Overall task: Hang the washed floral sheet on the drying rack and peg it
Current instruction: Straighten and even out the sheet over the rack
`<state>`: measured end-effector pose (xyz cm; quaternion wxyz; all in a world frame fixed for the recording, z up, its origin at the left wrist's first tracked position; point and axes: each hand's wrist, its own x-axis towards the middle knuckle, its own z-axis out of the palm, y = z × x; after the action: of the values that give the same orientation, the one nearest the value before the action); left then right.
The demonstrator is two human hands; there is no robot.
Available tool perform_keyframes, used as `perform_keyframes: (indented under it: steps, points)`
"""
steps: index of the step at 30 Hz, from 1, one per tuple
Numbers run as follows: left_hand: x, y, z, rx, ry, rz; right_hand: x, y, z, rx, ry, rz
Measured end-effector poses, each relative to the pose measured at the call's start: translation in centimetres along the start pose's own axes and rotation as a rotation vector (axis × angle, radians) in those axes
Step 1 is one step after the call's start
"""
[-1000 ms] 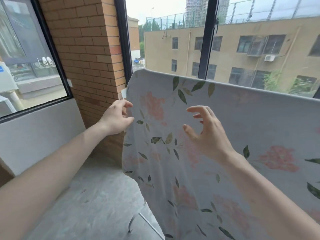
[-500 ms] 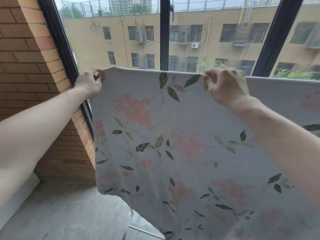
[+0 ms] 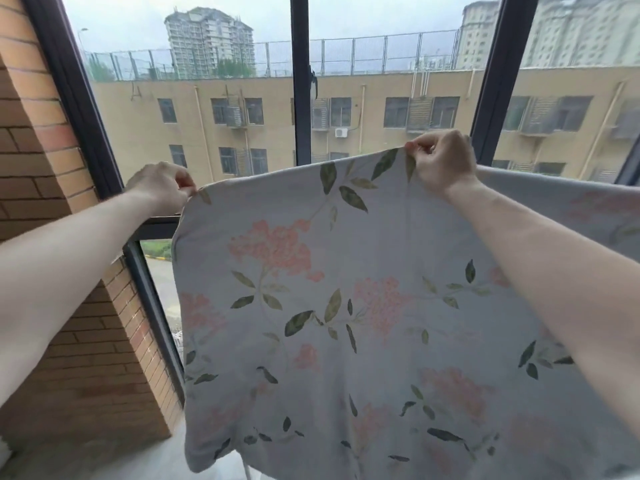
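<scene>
Our left hand [image 3: 162,183] pinches the top-left corner of the floral sheet [image 3: 346,306], fingertips curled together on the hem. Our right hand [image 3: 441,159] pinches the top edge further along, thumb and forefinger clamped on a small fold of cloth. Between the two pinches the edge sags slightly; right of the right fingers it runs on straight and level, apparently resting over a rail we cannot see. Below the fingers the sheet hangs in one broad panel, its lower-left corner rounded and loose.

Risks, as we judge them: no pegs visible, and the drying rack itself is hidden behind the cloth, so the hold depends on our pinches. Letting go with the left fingers before the corner is draped or pegged would likely let damp weight drag that end down to the floor [image 3: 104,459]. An uneven pull could skew the hem.

Materials: thin, soft woven cloth, pale grey with pink blossom clusters and green leaves, faint creases. Left of the left fingers, a rough brick wall [image 3: 52,168]; beyond the fingers, a dark window frame [image 3: 300,81] and glass.
</scene>
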<state>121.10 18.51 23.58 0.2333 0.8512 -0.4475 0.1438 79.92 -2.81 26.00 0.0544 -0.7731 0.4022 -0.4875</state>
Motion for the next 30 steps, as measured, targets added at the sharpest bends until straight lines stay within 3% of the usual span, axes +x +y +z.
perform_keyframes:
  steps: [3,5,7,9,11,13,17,20,23,30]
  points:
    - [0.7,0.4,-0.1,-0.042,-0.059,0.017,2.4,-1.7,-0.9,0.038,0.178,-0.025]
    - [0.8,0.7,0.3,-0.069,-0.097,0.021,2.8,-1.7,-0.8,0.022,0.212,0.012]
    - [0.9,0.6,0.9,-0.097,-0.115,0.004,2.6,-0.1,0.6,-0.072,0.057,0.062]
    - [0.8,0.1,1.1,-0.180,-0.134,-0.051,1.8,1.5,1.7,-0.162,-0.236,0.125]
    - [0.7,-0.9,1.3,-0.271,-0.144,-0.100,1.2,2.2,1.5,-0.186,-0.427,0.171]
    - [0.3,-1.9,1.7,-0.357,-0.161,-0.135,1.1,2.1,1.0,-0.176,-0.464,0.146]
    - [-0.6,-3.1,2.1,-0.551,-0.144,-0.167,-0.3,-0.6,1.0,-0.059,-0.340,-0.061]
    - [-1.2,-3.4,2.4,-0.597,-0.148,-0.187,-1.9,-4.2,2.3,0.033,-0.431,-0.191]
    - [-1.8,-3.0,1.8,-0.500,-0.097,-0.199,-2.6,-6.5,4.1,0.025,-0.475,-0.281]
    - [-1.1,-1.0,0.5,-0.087,-0.073,-0.073,-3.1,-4.8,7.3,-0.228,-0.476,-0.224]
